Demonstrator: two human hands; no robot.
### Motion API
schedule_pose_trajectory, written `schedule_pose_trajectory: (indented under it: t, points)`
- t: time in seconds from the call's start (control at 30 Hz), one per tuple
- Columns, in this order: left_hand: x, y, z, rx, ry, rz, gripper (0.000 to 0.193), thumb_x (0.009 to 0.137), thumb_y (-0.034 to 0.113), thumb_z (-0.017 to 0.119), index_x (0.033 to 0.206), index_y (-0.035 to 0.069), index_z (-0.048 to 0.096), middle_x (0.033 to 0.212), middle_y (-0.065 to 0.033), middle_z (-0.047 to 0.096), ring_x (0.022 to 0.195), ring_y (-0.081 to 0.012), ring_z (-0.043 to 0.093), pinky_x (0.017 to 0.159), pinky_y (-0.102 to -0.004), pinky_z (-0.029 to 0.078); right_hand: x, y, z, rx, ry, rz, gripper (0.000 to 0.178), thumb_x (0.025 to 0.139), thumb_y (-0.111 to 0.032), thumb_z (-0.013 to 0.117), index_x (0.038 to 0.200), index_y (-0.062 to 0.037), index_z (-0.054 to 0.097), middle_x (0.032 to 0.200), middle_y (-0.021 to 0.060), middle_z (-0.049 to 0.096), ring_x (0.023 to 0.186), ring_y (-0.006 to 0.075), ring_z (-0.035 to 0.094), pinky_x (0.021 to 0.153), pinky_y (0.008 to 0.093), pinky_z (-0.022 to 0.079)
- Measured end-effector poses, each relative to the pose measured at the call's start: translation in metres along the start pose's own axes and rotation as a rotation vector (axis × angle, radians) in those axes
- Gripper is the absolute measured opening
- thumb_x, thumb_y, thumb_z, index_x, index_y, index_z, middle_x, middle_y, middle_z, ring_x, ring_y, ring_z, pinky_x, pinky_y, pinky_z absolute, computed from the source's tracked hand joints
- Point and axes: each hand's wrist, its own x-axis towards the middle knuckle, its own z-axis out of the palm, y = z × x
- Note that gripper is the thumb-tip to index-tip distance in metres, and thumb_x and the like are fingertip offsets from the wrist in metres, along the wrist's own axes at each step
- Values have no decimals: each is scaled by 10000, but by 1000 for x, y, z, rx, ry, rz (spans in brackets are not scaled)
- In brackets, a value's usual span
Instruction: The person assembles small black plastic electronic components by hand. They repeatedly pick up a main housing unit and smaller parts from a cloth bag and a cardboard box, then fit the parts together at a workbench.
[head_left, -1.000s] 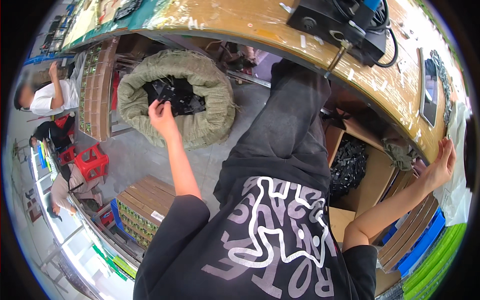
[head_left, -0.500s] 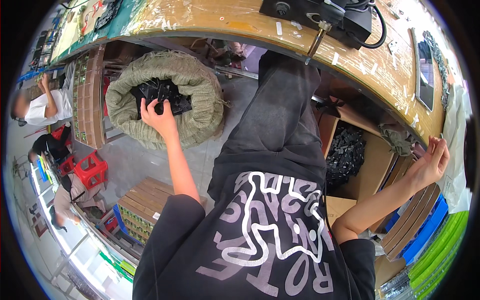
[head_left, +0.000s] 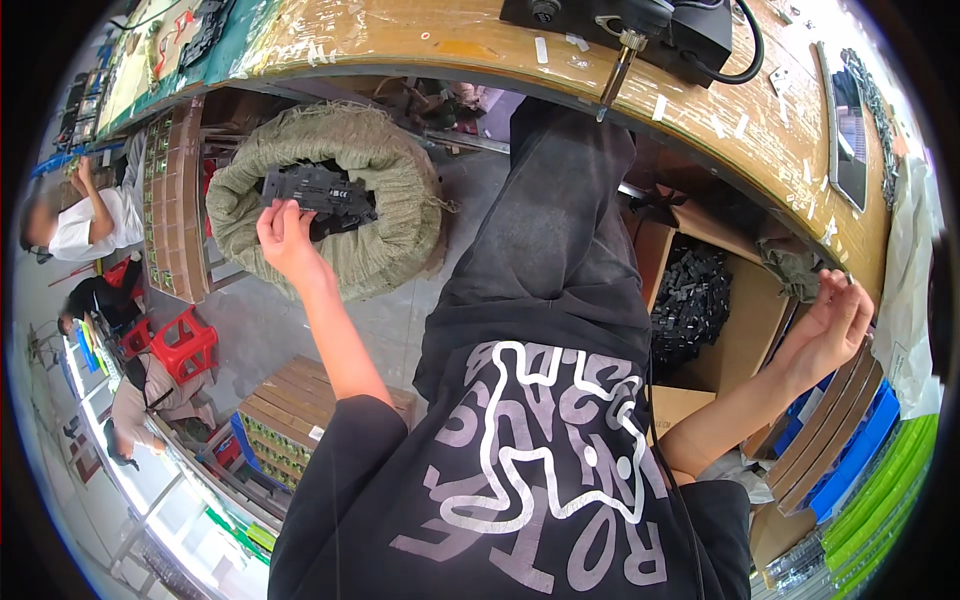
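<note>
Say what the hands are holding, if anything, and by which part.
The left hand holds a black part by its near edge. Whether the right hand pinches something tiny cannot be told.

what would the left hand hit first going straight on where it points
Beyond the black part at its fingers, the left hand would probably meet the far rim of the sack first, though depth is unclear; it may pass above.

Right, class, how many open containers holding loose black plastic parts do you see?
2: the woven sack, left of the person's legs, and the open cardboard box, right of them. More may be hidden under the workbench.
</note>
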Motion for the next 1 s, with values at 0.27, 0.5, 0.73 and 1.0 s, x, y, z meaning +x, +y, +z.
schedule_pose_trajectory:
  t: [0.27,0.5,0.73,1.0]
  points:
    - [-30,51,40,-269,-280,-134,244,786,21,521,1014,-5,439,942,-79,534,846,-173,546,708,-298,471,-42,1,52,196,-228,160,83,797,-42,530,758,-33,457,741,65,460,734,178,463,698,315,422]
    - [-108,67,73,-543,-575,-529,366,752,-53,476,1104,12,401,982,-95,519,885,-189,547,764,-356,502,-87,3,84,391,-368,369,117,701,-2,615,738,-32,509,877,74,468,765,177,527,698,335,482]
    - [-151,83,77,-522,-766,-650,428,726,-71,482,1127,14,361,1029,-132,501,922,-230,539,764,-428,490,-89,0,94,494,-391,431,154,669,9,650,737,-32,518,898,80,489,840,176,508,758,338,457]
    - [-161,86,79,-539,-790,-615,453,703,-38,512,1125,8,354,984,-157,521,899,-275,558,743,-415,498,-89,3,92,451,-403,483,161,668,36,649,724,-26,511,856,87,521,816,154,501,745,279,412]
